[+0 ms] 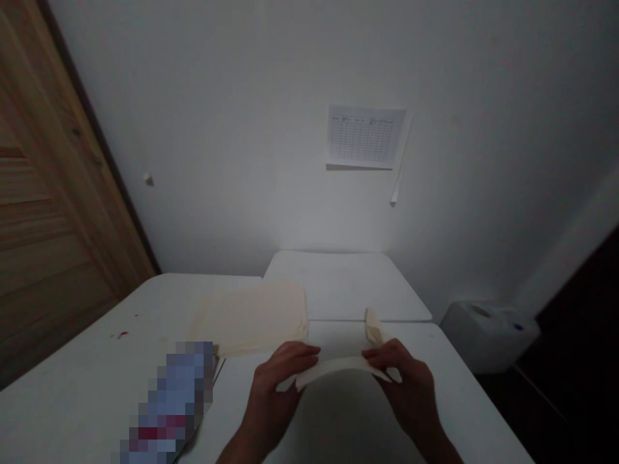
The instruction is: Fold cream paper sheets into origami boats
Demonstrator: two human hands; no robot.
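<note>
Both my hands hold a pale cream sheet (338, 370) just above the white table (97, 374), low in the middle of the view. My left hand (278, 380) pinches its left edge with curled fingers. My right hand (403, 374) grips its right edge, where the material folds upward into a small raised corner (373, 325). The sheet bows slightly between the two hands.
A stack of cream sheets (251, 316) lies on the table left of my hands. A blurred-out object (169, 406) sits at the lower left. A second white surface (345, 283) stands behind. A wooden door (43, 212), a wall chart (365, 136) and a white container (488, 328) surround.
</note>
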